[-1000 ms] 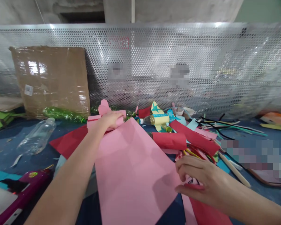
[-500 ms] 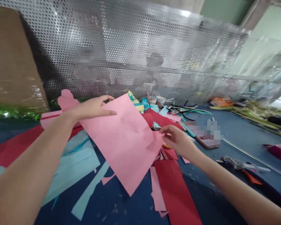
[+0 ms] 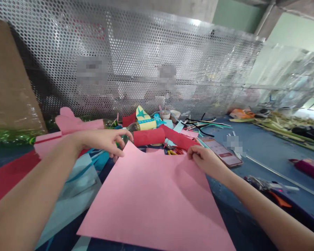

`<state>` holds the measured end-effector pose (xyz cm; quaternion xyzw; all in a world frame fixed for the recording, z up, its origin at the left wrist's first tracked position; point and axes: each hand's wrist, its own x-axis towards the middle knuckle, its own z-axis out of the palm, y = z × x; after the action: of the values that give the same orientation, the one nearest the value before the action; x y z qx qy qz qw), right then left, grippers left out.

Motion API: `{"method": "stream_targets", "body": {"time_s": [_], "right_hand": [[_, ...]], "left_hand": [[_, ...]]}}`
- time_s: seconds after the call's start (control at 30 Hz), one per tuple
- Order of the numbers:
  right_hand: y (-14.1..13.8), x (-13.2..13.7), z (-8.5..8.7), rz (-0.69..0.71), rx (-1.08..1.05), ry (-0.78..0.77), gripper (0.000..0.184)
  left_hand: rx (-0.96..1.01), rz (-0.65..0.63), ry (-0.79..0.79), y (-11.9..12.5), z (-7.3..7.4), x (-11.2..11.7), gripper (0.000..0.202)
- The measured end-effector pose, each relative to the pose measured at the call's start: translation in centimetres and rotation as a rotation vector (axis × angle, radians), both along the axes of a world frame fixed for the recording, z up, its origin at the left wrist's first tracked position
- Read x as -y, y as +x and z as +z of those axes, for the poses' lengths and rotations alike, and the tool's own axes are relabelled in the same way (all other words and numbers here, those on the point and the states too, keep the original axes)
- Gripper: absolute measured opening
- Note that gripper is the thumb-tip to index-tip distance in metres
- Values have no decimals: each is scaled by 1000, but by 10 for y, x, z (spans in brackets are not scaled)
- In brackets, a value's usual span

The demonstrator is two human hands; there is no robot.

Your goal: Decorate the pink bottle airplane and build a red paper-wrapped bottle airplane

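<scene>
— When you froze the head view, what did your hands have?
— Both were on the pink sheet (image 3: 157,198). My left hand (image 3: 104,141) pinched its far left corner, fingers curled down over the edge. My right hand (image 3: 206,162) gripped the far right corner between thumb and fingers. Neither was loose.

— Where did the sheet sit?
— It lay flat on the blue table (image 3: 264,153), straight in front of me, near edge toward my body. Its left edge lay over the light-blue paper (image 3: 73,184). The far edge stopped just short of the red roll (image 3: 149,136) and the bottle plane (image 3: 143,123).

— How far along, by your read?
— Early, I'd judge. The sheet was spread out and squared to me, so that part looked done. It had a shallow notch in the far edge and was otherwise whole, with no fold, crease or glue that I could see. Any shaping of it looked not yet begun. I had no tool in either hand and couldn't pick out scissors in the clutter.

— Anything else close?
— The phone (image 3: 219,151) lay just beyond my right hand, not touching it. The perforated screen (image 3: 146,52) stood behind. The people past it were blurred, with no hands on my side. That was the only view.
</scene>
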<state>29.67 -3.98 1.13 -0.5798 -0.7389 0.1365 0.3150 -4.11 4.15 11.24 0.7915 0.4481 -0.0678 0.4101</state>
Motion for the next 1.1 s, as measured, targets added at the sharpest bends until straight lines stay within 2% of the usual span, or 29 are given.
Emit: {"method": "stream_targets", "body": {"time_s": [0.07, 0.2, 0.27, 0.43, 0.57, 0.77, 0.97, 1.03, 1.1], "right_hand": [[0, 0, -1, 22, 45, 7, 18], [2, -1, -8, 41, 131, 5, 19], [3, -1, -12, 36, 165, 12, 19], [-1, 4, -16, 37, 205, 32, 17], [-10, 11, -13, 64, 262, 23, 19], [-16, 14, -8, 83, 276, -13, 21], [-16, 13, -14, 81, 286, 16, 20], [-17, 13, -16, 81, 296, 35, 20], [-17, 13, -17, 83, 297, 38, 21]], "left_hand": [[-38, -68, -27, 8, -5, 0, 65], [-190, -189, 15, 15, -12, 0, 32], [-224, -204, 33, 15, -14, -1, 25], [-283, -255, 26, 18, -16, 0, 49], [-360, -291, 114, 29, -22, 4, 60], [-381, -300, 292, 41, -36, 14, 44], [-286, -257, 479, 41, -35, 35, 30], [-246, -273, 500, 41, -35, 42, 16], [-210, -290, 486, 41, -38, 47, 15]]}}
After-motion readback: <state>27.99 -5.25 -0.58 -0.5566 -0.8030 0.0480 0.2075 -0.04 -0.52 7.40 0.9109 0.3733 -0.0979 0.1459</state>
